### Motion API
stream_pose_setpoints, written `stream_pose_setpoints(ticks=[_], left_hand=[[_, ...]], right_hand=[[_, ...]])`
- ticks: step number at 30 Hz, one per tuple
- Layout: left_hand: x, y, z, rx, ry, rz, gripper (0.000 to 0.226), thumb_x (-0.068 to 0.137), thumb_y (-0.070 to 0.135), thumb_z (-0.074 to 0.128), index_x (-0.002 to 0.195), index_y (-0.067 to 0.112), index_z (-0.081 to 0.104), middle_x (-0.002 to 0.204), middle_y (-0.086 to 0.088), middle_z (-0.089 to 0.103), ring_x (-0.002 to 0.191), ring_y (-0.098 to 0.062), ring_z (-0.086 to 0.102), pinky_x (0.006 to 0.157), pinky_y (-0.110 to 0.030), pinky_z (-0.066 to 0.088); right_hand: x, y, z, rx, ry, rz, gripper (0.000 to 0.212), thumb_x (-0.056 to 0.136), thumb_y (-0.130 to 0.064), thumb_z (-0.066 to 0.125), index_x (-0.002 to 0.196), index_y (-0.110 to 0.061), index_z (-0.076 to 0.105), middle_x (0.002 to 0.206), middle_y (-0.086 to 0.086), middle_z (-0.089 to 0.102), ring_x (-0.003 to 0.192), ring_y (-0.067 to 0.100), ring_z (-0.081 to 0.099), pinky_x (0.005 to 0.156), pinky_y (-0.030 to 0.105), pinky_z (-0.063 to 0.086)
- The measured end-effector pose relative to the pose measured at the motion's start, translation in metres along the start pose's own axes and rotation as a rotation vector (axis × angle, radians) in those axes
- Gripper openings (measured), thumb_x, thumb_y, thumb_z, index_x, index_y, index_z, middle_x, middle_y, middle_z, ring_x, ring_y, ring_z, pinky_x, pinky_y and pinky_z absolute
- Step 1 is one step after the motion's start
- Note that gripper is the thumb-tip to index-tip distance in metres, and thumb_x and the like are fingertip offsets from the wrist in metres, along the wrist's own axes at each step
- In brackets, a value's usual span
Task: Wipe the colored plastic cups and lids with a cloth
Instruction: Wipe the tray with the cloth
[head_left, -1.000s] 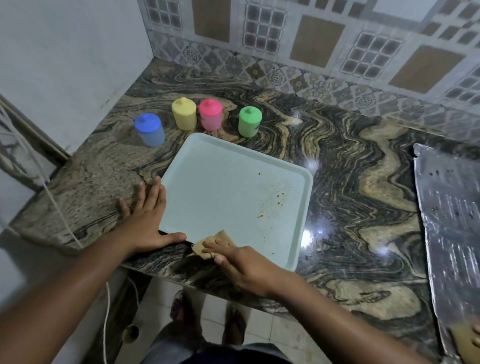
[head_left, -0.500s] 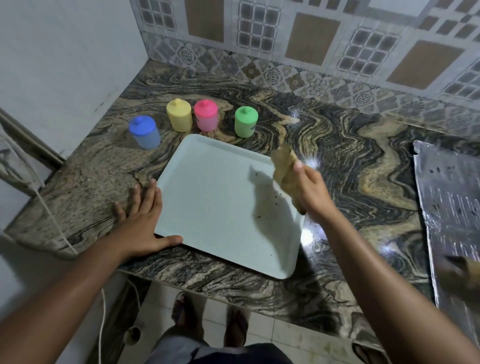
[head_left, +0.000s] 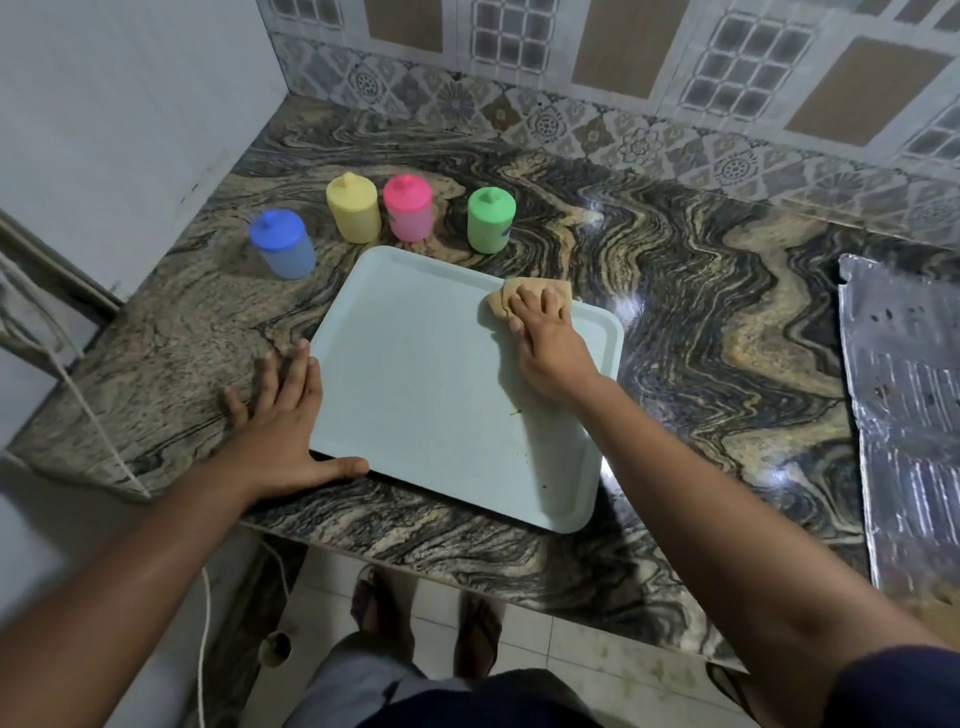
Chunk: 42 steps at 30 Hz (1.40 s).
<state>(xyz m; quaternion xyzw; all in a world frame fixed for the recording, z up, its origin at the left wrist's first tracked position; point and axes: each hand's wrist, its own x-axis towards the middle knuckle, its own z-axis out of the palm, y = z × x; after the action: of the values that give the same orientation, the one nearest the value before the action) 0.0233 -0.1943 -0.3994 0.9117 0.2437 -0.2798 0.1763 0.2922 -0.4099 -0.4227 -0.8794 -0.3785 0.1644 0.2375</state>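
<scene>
Several lidded plastic cups stand in a row on the marble counter behind a pale tray (head_left: 415, 374): a blue cup (head_left: 283, 251), a yellow cup (head_left: 353, 208), a pink cup (head_left: 409, 208) and a green cup (head_left: 490, 220). My right hand (head_left: 545, 338) presses a tan cloth (head_left: 506, 299) flat onto the tray's far right corner, fingers spread. Flat on the counter lies my left hand (head_left: 283, 415), its thumb and palm against the tray's near left corner.
A sheet of crinkled foil (head_left: 909, 405) covers the counter at the right. The counter meets a white wall on the left and a tiled wall at the back. Its front edge runs just below the tray, with my feet on the floor beneath.
My right hand lifted the cloth from the tray's near edge, carried it up over the right side, and now presses it down on the far right corner. The tray's brown stains are gone.
</scene>
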Motion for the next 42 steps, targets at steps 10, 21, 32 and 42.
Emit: stream_pose_setpoints(ticks=[10,21,32,42], left_hand=[[0.001,0.005,0.004,0.083,0.024,-0.048,0.152,0.043,0.111,0.019,0.153,0.016,-0.030,0.149,0.008,-0.054,0.146,-0.030,-0.038,0.115,-0.074,-0.005],[0.001,0.006,0.005,0.100,0.027,-0.060,0.154,0.042,0.111,0.018,0.153,0.015,-0.030,0.148,0.009,-0.055,0.145,-0.028,-0.041,0.115,-0.073,-0.008],[-0.001,0.008,0.004,0.091,0.025,-0.062,0.153,0.044,0.111,0.021,0.153,0.017,-0.029,0.149,0.009,-0.053,0.145,-0.030,-0.039,0.113,-0.075,-0.009],[-0.004,0.009,0.004,0.066,0.010,-0.062,0.154,0.041,0.111,0.020,0.151,0.017,-0.033,0.146,0.010,-0.057,0.144,-0.031,-0.041,0.113,-0.074,-0.011]], right_hand=[[-0.013,0.011,0.007,0.018,-0.020,-0.101,0.046,0.111,-0.027,0.034,0.155,-0.014,0.042,0.165,0.004,0.033,0.157,0.028,0.015,0.128,0.038,0.005],[-0.103,-0.011,0.040,0.168,-0.227,-0.240,0.051,0.107,-0.035,0.033,0.152,-0.015,0.047,0.163,0.003,0.036,0.157,0.026,0.017,0.128,0.039,0.007],[-0.161,-0.031,0.040,0.421,-0.517,-0.080,0.044,0.110,-0.043,0.034,0.151,-0.034,0.046,0.163,-0.005,0.036,0.156,0.007,0.012,0.126,0.030,0.012],[-0.160,-0.019,0.023,1.077,-0.317,0.306,0.052,0.102,-0.048,0.053,0.106,0.001,0.072,0.116,0.033,0.068,0.100,0.038,0.064,0.081,0.040,0.039]])
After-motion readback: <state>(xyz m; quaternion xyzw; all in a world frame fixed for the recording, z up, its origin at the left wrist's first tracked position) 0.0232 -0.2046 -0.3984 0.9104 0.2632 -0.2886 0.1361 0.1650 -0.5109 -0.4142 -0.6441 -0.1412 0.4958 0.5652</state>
